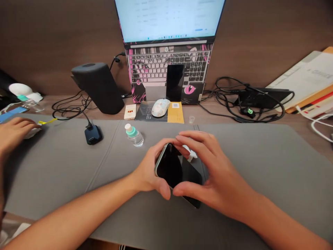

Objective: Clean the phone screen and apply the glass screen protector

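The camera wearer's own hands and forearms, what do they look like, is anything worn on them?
Left hand and right hand are bare, with slim fingers and no visible gloves, rings, watches or bracelets. No sleeve shows on the left forearm or right forearm.

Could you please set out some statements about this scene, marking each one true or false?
1. The left hand holds a phone. True.
2. The right hand lies flat on the desk mat. False: the right hand arches over the phone.
3. The small bottle is left of the phone. True.
4. The screen of the laptop is lit. True.
5. The mouse sits on the keyboard. False: the mouse lies in front of the laptop.
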{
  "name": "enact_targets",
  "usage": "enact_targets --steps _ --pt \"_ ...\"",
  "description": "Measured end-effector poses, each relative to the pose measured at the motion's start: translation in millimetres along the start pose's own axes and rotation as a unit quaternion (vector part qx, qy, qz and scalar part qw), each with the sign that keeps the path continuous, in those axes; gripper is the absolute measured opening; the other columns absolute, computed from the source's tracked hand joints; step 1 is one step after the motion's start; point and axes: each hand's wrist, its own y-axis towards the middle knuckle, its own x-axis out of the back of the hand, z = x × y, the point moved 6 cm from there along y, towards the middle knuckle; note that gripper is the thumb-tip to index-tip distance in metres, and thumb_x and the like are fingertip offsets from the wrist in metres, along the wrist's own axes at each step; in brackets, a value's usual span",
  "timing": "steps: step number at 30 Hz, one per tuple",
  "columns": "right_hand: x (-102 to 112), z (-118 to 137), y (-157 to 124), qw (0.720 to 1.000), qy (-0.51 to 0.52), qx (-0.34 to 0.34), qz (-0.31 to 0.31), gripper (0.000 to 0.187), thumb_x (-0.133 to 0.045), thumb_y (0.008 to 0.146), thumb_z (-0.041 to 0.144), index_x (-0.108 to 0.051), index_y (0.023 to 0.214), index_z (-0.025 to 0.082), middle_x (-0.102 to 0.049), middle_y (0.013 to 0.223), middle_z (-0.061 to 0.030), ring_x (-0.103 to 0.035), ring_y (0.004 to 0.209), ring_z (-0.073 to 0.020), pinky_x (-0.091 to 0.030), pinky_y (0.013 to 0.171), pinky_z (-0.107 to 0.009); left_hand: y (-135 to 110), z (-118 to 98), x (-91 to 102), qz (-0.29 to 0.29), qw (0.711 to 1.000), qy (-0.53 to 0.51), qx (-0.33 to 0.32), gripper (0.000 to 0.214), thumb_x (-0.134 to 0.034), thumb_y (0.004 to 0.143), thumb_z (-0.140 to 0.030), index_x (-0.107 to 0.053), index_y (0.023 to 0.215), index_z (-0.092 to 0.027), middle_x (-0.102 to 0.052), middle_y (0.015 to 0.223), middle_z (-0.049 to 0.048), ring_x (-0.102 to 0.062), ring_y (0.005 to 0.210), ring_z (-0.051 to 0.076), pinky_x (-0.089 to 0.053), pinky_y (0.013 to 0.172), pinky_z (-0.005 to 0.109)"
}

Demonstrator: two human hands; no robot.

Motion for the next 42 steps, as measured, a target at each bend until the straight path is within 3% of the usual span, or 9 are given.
enact_targets --steps 3,5,10,14,22,28,33,38,42 --pt "-7.9 -2.1 -0.4 0.998 0.034 -0.012 0.041 0.082 -0.076 0.091 0.068 -0.046 0.153 0.022 -0.056 0.148 -0.0163 -0.058 0.135 -0.0297 -0.057 0.113 -0.046 -2.4 -1.0 0.5 0.005 1.0 -0.015 0.012 0.103 -0.106 0.042 -0.067 -0.071 0.128 -0.025 -0.079 0.114 0.0066 -0.075 0.108 0.033 -0.061 0.101 0.049" --pt "-10.8 -1.0 -0.5 0.997 0.056 -0.02 0.059 0.083 -0.078 0.091 0.067 -0.045 0.153 0.024 -0.055 0.149 -0.0157 -0.058 0.136 -0.0293 -0.057 0.113 -0.046 -3.2 -2.4 -0.2 0.019 0.999 -0.024 0.017 0.105 -0.108 0.04 -0.062 -0.07 0.131 -0.026 -0.079 0.117 0.0065 -0.076 0.109 0.034 -0.061 0.099 0.048" --pt "-11.1 2.3 -1.7 0.994 0.065 -0.032 0.078 0.078 -0.078 0.094 0.061 -0.043 0.154 0.024 -0.051 0.154 -0.0176 -0.055 0.142 -0.0304 -0.056 0.115 -0.048 -1.8 -5.7 0.1 0.036 0.999 -0.003 -0.002 0.103 -0.105 0.045 -0.067 -0.068 0.131 -0.024 -0.078 0.116 0.0078 -0.076 0.11 0.034 -0.06 0.102 0.047" --pt "-11.3 1.4 -0.3 0.994 0.069 -0.034 0.076 0.071 -0.082 0.094 0.05 -0.046 0.151 0.027 -0.051 0.155 -0.014 -0.054 0.143 -0.0291 -0.055 0.115 -0.048 -0.3 -8.3 -0.8 0.035 0.999 -0.001 -0.024 0.098 -0.106 0.045 -0.064 -0.07 0.128 -0.024 -0.077 0.113 0.0063 -0.075 0.108 0.032 -0.06 0.1 0.046" --pt "-11.5 4.1 1.4 0.995 0.071 -0.019 0.069 0.072 -0.083 0.092 0.05 -0.046 0.148 0.027 -0.054 0.154 -0.0164 -0.056 0.14 -0.0327 -0.061 0.101 -0.049 -0.1 -11.6 -3.5 0.042 0.998 -0.011 -0.04 0.095 -0.107 0.047 -0.061 -0.071 0.127 -0.025 -0.076 0.113 0.0054 -0.073 0.11 0.031 -0.058 0.104 0.048" --pt "-9.0 8.3 2.7 0.995 0.077 -0.004 0.064 0.073 -0.085 0.091 0.046 -0.041 0.146 0.028 -0.054 0.154 -0.0191 -0.057 0.14 -0.0362 -0.062 0.097 -0.051 0.0 -15.0 -6.9 0.024 0.999 0.009 -0.037 0.095 -0.103 0.046 -0.071 -0.07 0.121 -0.023 -0.076 0.108 0.0048 -0.072 0.105 0.03 -0.057 0.102 0.047" --pt "-8.7 9.2 3.0 0.995 0.079 -0.003 0.058 0.057 -0.084 0.091 0.044 -0.043 0.127 0.027 -0.053 0.154 -0.0202 -0.056 0.141 -0.0326 -0.061 0.102 -0.049 -1.1 -12.2 -6.5 0.027 0.999 0.023 -0.029 0.098 -0.102 0.044 -0.075 -0.068 0.12 -0.023 -0.077 0.108 0.0059 -0.072 0.104 0.031 -0.056 0.102 0.047" --pt "-9.3 10.7 2.5 0.995 0.079 0.018 0.059 0.068 -0.08 0.095 0.05 -0.04 0.143 0.023 -0.052 0.155 -0.0224 -0.053 0.145 -0.033 -0.059 0.106 -0.051 -1.8 -11.6 -5.2 0.027 0.998 0.02 -0.045 0.099 -0.103 0.044 -0.072 -0.068 0.123 -0.024 -0.077 0.109 0.0049 -0.072 0.106 0.03 -0.054 0.102 0.044" --pt "-9.8 10.3 2.5 0.995 0.073 0.014 0.069 0.066 -0.08 0.095 0.05 -0.042 0.143 0.025 -0.052 0.156 -0.0212 -0.054 0.145 -0.0345 -0.061 0.103 -0.052 -1.7 -15.7 -6.2 0.039 0.998 0.022 -0.049 0.096 -0.105 0.044 -0.068 -0.068 0.121 -0.025 -0.075 0.109 0.0034 -0.071 0.106 0.028 -0.054 0.102 0.043"
